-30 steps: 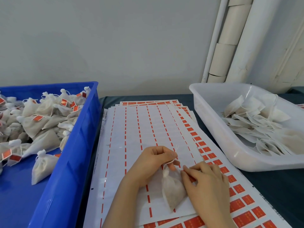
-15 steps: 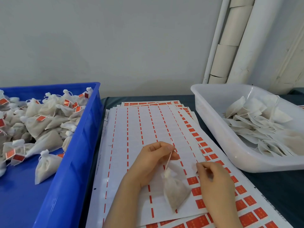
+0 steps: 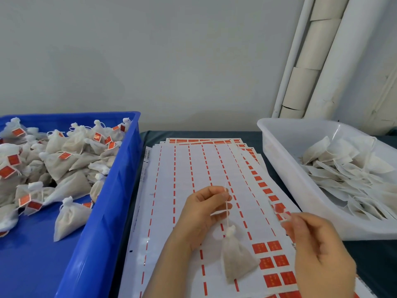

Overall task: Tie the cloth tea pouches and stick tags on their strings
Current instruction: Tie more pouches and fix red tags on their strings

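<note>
Tied pouch hangs by its string, a tag in the other hand

The left hand (image 3: 204,214) pinches the string (image 3: 226,214), and the pouch (image 3: 236,261) dangles over the sticker sheets (image 3: 184,190). Apart from it, the right hand (image 3: 320,252) pinches a blurred red tag (image 3: 280,208). A blue crate (image 3: 111,211) sits left and a white tub (image 3: 300,190) right.

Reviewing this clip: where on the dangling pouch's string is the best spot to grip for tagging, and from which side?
Grip the taut string between the left hand's pinch and the pouch's gathered neck, coming from the right: it hangs straight and bare there, and the left hand blocks the other side.
</note>
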### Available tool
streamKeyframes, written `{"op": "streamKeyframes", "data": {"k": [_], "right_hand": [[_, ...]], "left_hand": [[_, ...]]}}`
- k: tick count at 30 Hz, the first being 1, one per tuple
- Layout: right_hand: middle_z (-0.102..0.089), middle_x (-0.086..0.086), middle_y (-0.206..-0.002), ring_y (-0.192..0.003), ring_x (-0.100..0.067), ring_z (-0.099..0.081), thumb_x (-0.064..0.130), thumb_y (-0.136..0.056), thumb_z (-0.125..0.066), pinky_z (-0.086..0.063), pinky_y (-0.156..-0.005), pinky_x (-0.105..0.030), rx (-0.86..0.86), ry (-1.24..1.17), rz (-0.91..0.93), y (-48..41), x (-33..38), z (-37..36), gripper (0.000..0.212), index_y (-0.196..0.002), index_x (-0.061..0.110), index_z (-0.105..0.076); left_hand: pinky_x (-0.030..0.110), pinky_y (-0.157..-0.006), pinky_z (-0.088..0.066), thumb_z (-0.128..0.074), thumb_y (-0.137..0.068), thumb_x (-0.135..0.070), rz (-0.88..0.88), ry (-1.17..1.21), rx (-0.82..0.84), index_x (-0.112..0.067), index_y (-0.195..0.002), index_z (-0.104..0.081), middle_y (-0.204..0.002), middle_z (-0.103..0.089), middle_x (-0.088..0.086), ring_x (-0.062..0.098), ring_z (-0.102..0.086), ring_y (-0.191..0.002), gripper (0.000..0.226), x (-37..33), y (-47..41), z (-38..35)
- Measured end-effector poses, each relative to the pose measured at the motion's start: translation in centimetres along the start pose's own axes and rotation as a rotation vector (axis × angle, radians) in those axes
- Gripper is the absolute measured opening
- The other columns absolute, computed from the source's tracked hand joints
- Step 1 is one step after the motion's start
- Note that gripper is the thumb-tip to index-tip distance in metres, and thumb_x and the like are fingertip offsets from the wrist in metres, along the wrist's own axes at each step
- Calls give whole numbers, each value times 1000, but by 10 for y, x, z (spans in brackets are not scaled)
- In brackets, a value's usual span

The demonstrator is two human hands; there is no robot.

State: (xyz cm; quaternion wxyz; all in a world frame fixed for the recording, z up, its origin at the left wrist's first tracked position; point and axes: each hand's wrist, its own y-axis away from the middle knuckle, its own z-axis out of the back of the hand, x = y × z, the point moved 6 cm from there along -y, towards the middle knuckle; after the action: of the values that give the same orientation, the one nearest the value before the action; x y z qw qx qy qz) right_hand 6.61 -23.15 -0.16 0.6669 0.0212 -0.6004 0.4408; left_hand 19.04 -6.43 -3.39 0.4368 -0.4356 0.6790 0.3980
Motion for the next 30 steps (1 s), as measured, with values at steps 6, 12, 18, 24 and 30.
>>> {"op": "streamKeyframes", "data": {"k": [6, 12, 18, 24, 30], "right_hand": [[-63, 28, -96, -86, 10, -60, 44, -75, -64, -50, -65, -13, 146, -217, 15, -44, 35, -37, 25, -98, 47, -53], [-68, 20, -91, -85, 1, -63, 29, -84, -64, -53, -68, -19, 250, -422, -137, -63, 14, -88, 6, -88, 33, -63], [-69, 17, -96, -87, -9, -67, 19, -85, -62, -54, -66, -23, 383, -601, -210, -47, -2, -98, 21, -89, 39, -69], [-67, 18, -86, -82, -4, -65, 17, -84, -64, -50, -62, -11, 506, -549, -160, -37, 6, -107, 26, -104, 33, -62], [-66, 12, -83, -81, -3, -65, 14, -82, -67, -48, -62, -7, 552, -515, -94, -32, 11, -108, 34, -109, 32, -58]], "left_hand": [[29, -68, -57, -67, -88, -21, 13, 3, -77, -25, -71, -77, -78, -74, 2, 19, -73, -75, 20, 1, 0, 1], [27, -68, -56, -64, -90, -25, 7, -13, -107, -28, -73, -77, -82, -75, 0, 17, -73, -77, 21, 1, 0, 0], [25, -66, -55, -66, -87, -26, 6, -1, -172, -25, -76, -77, -76, -72, -3, 17, -69, -77, 16, 4, -5, 2], [29, -64, -53, -64, -88, -22, 3, 82, -159, -15, -83, -77, -76, -69, 4, 19, -63, -74, 16, 4, -4, 2], [28, -66, -52, -57, -93, -19, -16, 105, -113, -12, -92, -75, -82, -69, 8, 16, -62, -73, 19, 3, -3, 0]]}}
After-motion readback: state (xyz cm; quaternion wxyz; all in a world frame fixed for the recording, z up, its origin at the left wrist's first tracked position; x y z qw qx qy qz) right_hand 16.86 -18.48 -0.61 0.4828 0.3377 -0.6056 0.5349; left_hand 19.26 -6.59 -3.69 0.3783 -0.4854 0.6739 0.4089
